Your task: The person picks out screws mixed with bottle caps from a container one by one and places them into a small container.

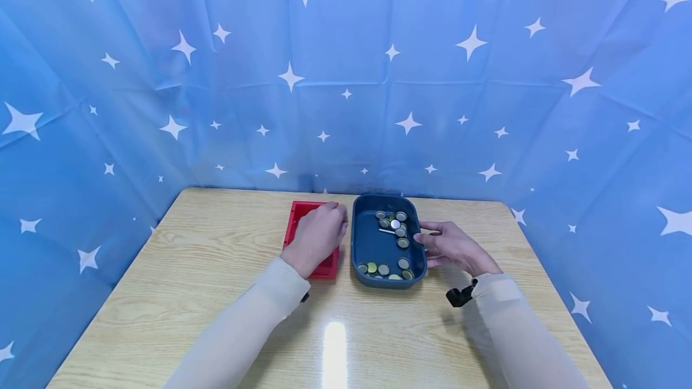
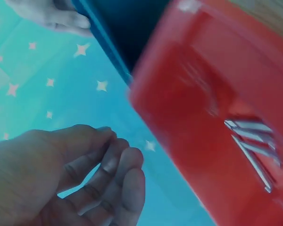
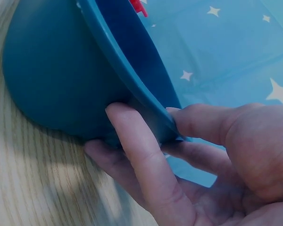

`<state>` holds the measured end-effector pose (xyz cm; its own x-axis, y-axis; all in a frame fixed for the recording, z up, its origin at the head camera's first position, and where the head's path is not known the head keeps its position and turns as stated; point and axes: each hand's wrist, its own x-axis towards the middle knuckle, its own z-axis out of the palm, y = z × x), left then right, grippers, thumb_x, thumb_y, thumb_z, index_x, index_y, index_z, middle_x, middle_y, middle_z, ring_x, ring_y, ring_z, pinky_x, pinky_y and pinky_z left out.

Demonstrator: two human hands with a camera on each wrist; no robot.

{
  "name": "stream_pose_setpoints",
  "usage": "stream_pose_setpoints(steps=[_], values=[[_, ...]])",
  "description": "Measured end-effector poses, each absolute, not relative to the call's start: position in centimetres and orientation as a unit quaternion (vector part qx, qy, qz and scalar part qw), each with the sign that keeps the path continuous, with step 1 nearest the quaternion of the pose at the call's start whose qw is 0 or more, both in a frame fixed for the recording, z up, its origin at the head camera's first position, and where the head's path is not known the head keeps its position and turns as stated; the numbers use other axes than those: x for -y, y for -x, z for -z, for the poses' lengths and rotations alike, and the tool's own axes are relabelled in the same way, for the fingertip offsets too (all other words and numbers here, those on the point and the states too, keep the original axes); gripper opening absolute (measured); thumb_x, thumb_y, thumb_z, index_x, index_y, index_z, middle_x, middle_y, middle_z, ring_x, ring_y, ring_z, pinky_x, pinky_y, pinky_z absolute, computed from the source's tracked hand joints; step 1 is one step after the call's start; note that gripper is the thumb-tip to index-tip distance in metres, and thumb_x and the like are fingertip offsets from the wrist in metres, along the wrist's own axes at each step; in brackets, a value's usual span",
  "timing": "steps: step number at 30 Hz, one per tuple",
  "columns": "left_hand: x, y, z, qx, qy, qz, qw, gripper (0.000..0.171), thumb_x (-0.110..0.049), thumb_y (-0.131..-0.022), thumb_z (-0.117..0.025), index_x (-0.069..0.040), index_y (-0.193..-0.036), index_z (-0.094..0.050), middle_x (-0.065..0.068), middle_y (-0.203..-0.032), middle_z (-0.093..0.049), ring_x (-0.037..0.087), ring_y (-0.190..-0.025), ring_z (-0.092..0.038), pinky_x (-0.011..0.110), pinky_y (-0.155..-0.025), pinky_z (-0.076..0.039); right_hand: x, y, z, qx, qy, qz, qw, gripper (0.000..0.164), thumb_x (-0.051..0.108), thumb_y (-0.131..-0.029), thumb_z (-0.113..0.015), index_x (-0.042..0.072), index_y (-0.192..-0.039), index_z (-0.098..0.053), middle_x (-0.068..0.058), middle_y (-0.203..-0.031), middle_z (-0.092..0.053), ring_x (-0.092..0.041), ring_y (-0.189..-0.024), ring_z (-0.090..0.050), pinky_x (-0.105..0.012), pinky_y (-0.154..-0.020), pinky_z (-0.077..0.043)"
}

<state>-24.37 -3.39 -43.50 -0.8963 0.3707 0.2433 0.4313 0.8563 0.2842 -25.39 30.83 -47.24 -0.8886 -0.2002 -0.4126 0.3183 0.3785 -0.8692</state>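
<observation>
A dark blue tub [image 1: 378,251] stands on the table with bottle caps [image 1: 401,243] and a thin metal rod [image 1: 387,231] inside. My right hand [image 1: 454,248] grips its right wall, thumb at the rim and the other fingers against the outside, as the right wrist view [image 3: 151,165] shows. Left of the tub lies a red tray [image 1: 326,270]; several slim metal rods [image 2: 254,136] rest in it. Over this tray reaches my left hand [image 1: 319,233], its fingertips by the tray's far right corner. Its fingers curve toward the thumb [image 2: 85,141], with nothing visible between them.
The wood-grain table [image 1: 205,269] carries both containers near its back edge, with a narrow gap between them. A blue curtain [image 1: 346,137] with white stars hangs right behind the table and along both sides. A black strap piece [image 1: 459,297] sits at the right wrist.
</observation>
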Motion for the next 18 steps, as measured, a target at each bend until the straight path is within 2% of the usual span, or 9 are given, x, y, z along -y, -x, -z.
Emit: stream_pose_setpoints(steps=[6, 11, 16, 18], values=[[-0.2, 24.8, 43.2, 0.945, 0.282, 0.152, 0.066, 0.028, -0.025, -0.105, -0.091, -0.012, -0.128, -0.082, 0.009, -0.119, -0.082, 0.019, -0.102, -0.081, 0.034, -0.091, -0.073, -31.0, 25.3, 47.2, -0.797, -0.038, 0.557, 0.231, 0.073, 0.023, -0.121, -0.064, 0.006, -0.184, -0.031, -0.033, -0.163, -0.066, -0.045, -0.134, -0.081, -0.042, -0.086, -0.075], [-3.4, 25.6, 43.6, 0.942, 0.321, 0.093, 0.023, 0.031, -0.031, -0.112, -0.081, -0.013, -0.138, -0.082, 0.008, -0.128, -0.082, 0.019, -0.111, -0.081, 0.035, -0.099, -0.072, -31.0, 25.2, 47.1, -0.8, -0.043, 0.552, 0.23, 0.072, 0.025, -0.121, -0.065, 0.007, -0.183, -0.032, -0.033, -0.165, -0.064, -0.044, -0.134, -0.081, -0.042, -0.087, -0.075], [-5.9, 26.5, 44.0, 0.942, 0.324, 0.067, -0.058, 0.032, -0.032, -0.117, -0.073, -0.012, -0.14, -0.08, 0.009, -0.137, -0.08, 0.02, -0.112, -0.077, 0.039, -0.105, -0.071, -31.0, 25.2, 47.0, -0.799, -0.043, 0.552, 0.234, 0.071, 0.024, -0.122, -0.063, 0.008, -0.184, -0.032, -0.034, -0.17, -0.059, -0.047, -0.139, -0.077, -0.041, -0.086, -0.075], [-6.6, 26.8, 44.2, 0.941, 0.319, 0.061, -0.091, 0.03, -0.031, -0.119, -0.069, -0.011, -0.14, -0.079, 0.009, -0.139, -0.079, 0.021, -0.109, -0.074, 0.039, -0.103, -0.07, -30.9, 25.2, 47.1, -0.798, -0.04, 0.554, 0.235, 0.071, 0.024, -0.122, -0.063, 0.008, -0.184, -0.032, -0.034, -0.17, -0.058, -0.049, -0.141, -0.075, -0.041, -0.087, -0.075]])
